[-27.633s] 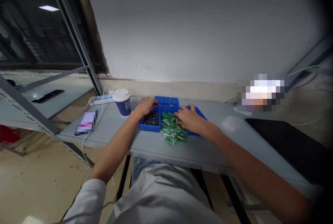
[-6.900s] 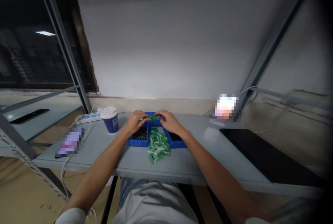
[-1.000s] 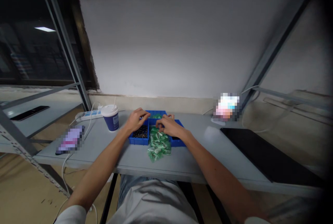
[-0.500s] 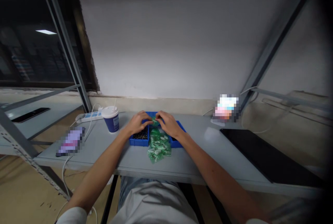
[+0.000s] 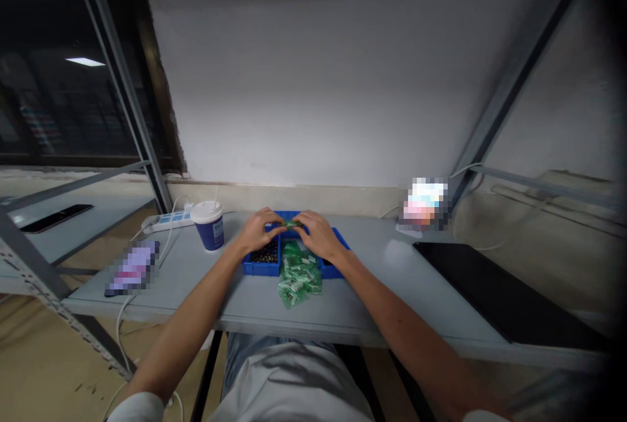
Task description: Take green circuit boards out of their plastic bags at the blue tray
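Over on the left stood the lidded cup point(image 5: 209, 231), upright on the counter point(image 5: 235, 304), and next along came the left hand point(image 5: 260, 230), over the back of a blue bin point(image 5: 262, 270) of small metal parts, pinching one end of a small green packet point(image 5: 292, 224)! That packet hung fingertip to fingertip before the rear blue bin point(image 5: 288, 214), a heap of green packets point(image 5: 300, 273) just nearer on the counter, while the right hand point(image 5: 316, 234) gripped its other end, beside the right-hand blue bin point(image 5: 333, 272).
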Motion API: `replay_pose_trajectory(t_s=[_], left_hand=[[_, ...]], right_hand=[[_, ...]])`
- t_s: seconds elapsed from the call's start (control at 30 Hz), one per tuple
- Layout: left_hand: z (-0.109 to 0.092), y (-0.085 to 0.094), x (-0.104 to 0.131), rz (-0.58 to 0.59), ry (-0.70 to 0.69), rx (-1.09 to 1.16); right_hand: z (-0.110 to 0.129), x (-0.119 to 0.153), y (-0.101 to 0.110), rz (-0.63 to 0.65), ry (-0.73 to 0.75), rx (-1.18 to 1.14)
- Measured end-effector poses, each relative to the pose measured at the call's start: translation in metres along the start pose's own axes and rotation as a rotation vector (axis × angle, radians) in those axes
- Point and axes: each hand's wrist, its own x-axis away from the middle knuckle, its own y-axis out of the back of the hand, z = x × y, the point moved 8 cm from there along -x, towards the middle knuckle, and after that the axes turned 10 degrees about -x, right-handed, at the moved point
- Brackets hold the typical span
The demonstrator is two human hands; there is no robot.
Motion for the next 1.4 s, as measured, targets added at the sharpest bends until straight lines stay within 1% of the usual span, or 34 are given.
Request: replay_pose_trajectory(t_s=[0.2,0.3,0.47,0.6,0.8,0.9,1.0,1.1,1.23,1.3,1.4], left_hand=[[-0.0036,0.0044,0.0,-0.027,-0.04,0.012],[-0.0049,0.004,-0.0006,-0.024,-0.072,0.011],[0.0005,-0.0001,-0.0009,-0.016,-0.038,-0.015],[0.0031,-0.0015,0.0002,-0.005,-0.019,-0.029],[0.0007,-0.001,-0.0003,-0.007,-0.036,-0.011],[-0.0013,-0.0036,-0.0005,0.015,-0.056,-0.01],[-0.0031,-0.0041,0.0001,0.019,-0.066,-0.004],[-0.0033,-0.0031,0.0007,0.009,-0.041,-0.009],[0.0005,0.0002,0.0011,-0.044,0.031,-0.041],[0.0012,-0.0003,0.0011,-0.05,0.035,-0.044],[0.002,-0.0045,0.0013,-0.017,0.023,-0.024]], right_hand=[[0.0029,0.0007,-0.0033,0.006,0.01,0.016],[0.0033,0.001,-0.0035,0.002,0.023,0.015],[-0.0001,0.0012,-0.0022,-0.022,0.02,0.011],[-0.0021,0.0011,-0.0035,-0.025,-0.013,-0.002],[-0.0041,0.001,-0.0025,-0.042,-0.002,0.011],[-0.0021,0.001,-0.003,-0.024,0.019,0.006],[-0.0003,0.001,-0.0024,-0.022,-0.001,-0.01],[-0.0009,0.0008,-0.0005,-0.032,-0.055,-0.012],[-0.0027,0.0003,0.0008,-0.013,-0.089,0.057],[-0.0027,0.0001,-0.0005,0.009,-0.075,0.069],[-0.0001,0.0006,-0.0049,0.039,-0.022,0.067]])
